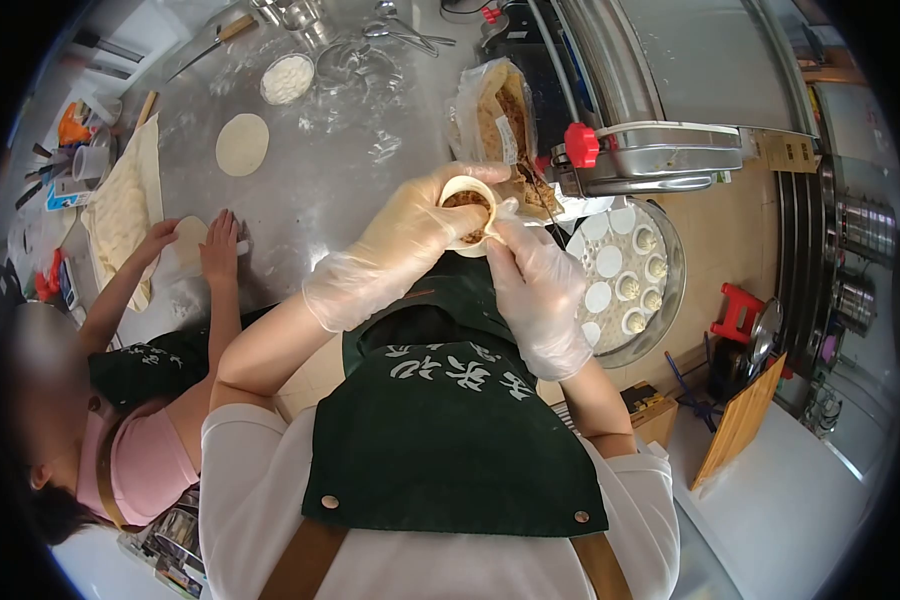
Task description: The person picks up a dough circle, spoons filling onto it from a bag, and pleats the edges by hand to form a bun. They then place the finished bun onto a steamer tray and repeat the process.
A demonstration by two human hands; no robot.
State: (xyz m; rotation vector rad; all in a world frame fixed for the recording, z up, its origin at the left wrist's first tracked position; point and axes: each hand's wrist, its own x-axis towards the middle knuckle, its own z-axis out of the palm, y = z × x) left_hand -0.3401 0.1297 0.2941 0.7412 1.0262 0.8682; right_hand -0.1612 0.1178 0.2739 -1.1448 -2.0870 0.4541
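A round dough wrapper (pixel 454 189) with brown filling in its middle is held between my two gloved hands. My left hand (pixel 400 225) cups it from the left, the thumb lying over the filling. With closed fingertips, my right hand (pixel 538 285) pinches the wrapper's right edge. Both hands wear clear plastic gloves. Just beyond them lies an open plastic bag of brown filling (pixel 500 110). To the right, a round steamer tray (pixel 675 290) bears several pleated buns and white paper rounds.
At the left, a co-worker's hands (pixel 218 250) press a dough round on the metal table (pixel 300 190). Another dough round (pixel 242 145), a bowl of flour (pixel 288 79) and a large covered dough piece (pixel 125 210) lie there. A machine with a red knob (pixel 581 146) stands at the upper right.
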